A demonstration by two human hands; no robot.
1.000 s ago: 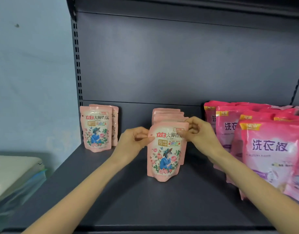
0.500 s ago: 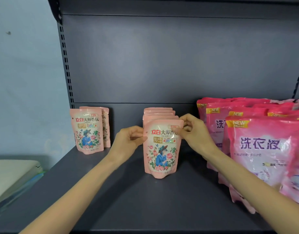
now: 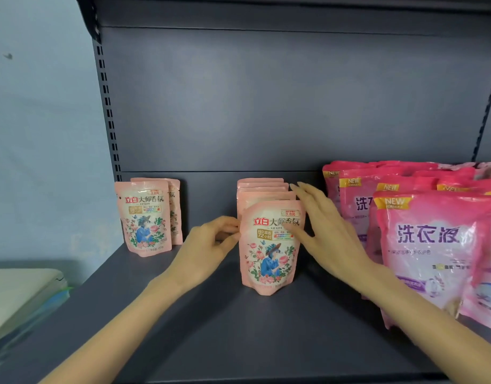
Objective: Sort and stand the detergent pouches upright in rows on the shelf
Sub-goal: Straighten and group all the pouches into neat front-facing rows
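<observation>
Toppling is the likeliest fault from here. The small pale-pink floral detergent pouch [image 3: 269,250] stands upright on the dark grey metal shelf [image 3: 238,333]. It is at the front of a row of matching pouches [image 3: 262,189] that stand close behind it. A soft plastic base of that kind probably gives way to a light sideways knock.

The right hand [image 3: 330,234] is released, its fingers straight and spread just to the right of the pouch's top corner. Its thumb lies across the upper right of the printed face. A careless pull away could brush that corner and tip the pouch forward, or twist it out of line with those behind.

To the pouch's right, near but apart, large bright-pink plastic laundry-liquid bags [image 3: 433,245] stand in crowded ranks. A forearm catching them might slump one toward the pouch.

The left hand [image 3: 208,245] sits just left of the pouch, fingers curled, their tips at its left edge. Blur hides whether they pinch the edge or merely touch it, so I cannot tell. The pouch lies between the two hands, borne by the shelf and not lifted. Well to the pouch's left, a pair of matching pouches [image 3: 144,217] stands upright.
</observation>
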